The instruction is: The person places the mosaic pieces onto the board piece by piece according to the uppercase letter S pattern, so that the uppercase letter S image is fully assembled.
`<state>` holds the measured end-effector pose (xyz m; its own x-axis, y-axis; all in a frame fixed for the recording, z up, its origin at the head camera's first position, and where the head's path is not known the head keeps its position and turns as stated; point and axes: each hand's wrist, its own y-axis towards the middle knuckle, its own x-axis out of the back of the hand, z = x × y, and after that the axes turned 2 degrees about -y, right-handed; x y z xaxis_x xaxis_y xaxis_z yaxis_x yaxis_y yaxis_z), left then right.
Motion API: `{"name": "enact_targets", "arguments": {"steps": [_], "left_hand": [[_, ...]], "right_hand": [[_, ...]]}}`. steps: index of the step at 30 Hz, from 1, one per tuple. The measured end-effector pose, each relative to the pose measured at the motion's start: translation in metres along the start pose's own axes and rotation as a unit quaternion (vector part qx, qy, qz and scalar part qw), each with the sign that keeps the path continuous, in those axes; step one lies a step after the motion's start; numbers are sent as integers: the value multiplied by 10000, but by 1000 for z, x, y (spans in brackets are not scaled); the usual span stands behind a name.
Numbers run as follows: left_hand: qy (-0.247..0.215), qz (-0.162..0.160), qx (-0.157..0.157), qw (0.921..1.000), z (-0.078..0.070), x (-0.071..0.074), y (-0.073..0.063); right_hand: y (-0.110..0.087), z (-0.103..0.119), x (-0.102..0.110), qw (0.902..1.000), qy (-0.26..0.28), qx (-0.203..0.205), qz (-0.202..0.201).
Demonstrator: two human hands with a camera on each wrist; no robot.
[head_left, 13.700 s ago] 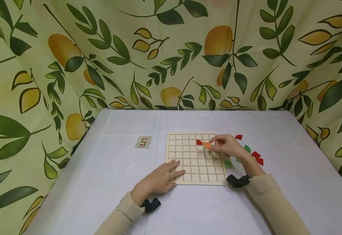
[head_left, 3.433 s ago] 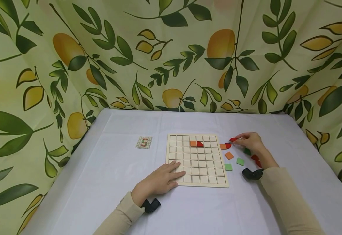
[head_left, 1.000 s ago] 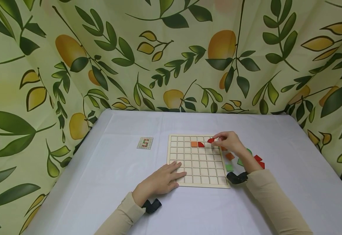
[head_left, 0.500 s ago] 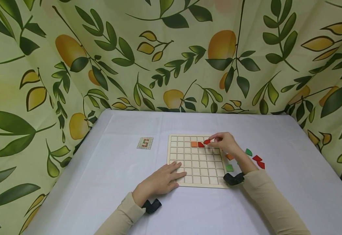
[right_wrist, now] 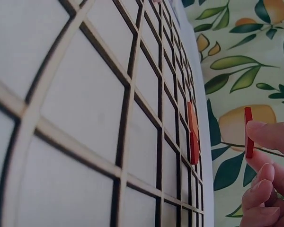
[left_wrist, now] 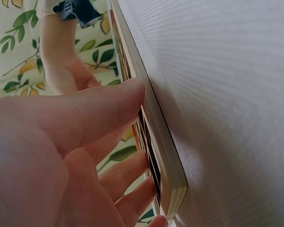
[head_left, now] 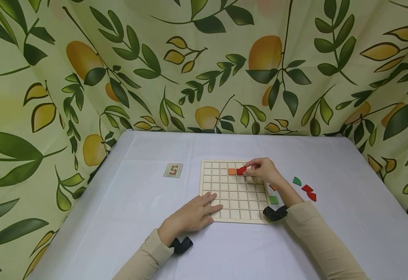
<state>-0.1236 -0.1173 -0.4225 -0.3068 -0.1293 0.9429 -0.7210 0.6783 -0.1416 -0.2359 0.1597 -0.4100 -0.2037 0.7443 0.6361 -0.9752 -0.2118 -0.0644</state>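
Observation:
My left hand [head_left: 188, 214] rests with spread fingers on the lower left corner of the gridded wooden board [head_left: 239, 204]. In the left wrist view its thumb [left_wrist: 128, 97] touches the board's edge. Between thumb and fingertips, my right hand [head_left: 264, 170] pinches a red rounded tile [right_wrist: 249, 132] above the board's upper part. An orange square tile [head_left: 231, 171] lies in a cell there, with another red tile [right_wrist: 194, 147] directly to its right. In the head view the held tile seems to overlap that red one; the right wrist view shows it raised off the grid.
Left of the board lies a small card [head_left: 173, 170] with a gridded S pattern. To the right are a light green square [head_left: 273, 200], a partly hidden orange tile [head_left: 273, 187], a dark green rounded tile [head_left: 296, 181] and two red tiles [head_left: 309, 192].
The orange square, earlier in my right hand, now lies left of the placed red tile. My right hand has since picked up another red tile and carried it left. My left hand stays put.

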Motion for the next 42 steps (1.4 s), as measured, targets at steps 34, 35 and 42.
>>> {"name": "enact_targets", "arguments": {"steps": [34,35,42], "left_hand": [[-76,9,-2,10000,2,-1,2],[-79,5,-6,10000,2,-1,1],[35,13,-64,10000,3,-3,2]], "right_hand": [[17,9,-25,9997,-98,-212,116],[17,9,-25,9997,-98,-202,120],[20,10,-30,9997,108,-86,200]]}}
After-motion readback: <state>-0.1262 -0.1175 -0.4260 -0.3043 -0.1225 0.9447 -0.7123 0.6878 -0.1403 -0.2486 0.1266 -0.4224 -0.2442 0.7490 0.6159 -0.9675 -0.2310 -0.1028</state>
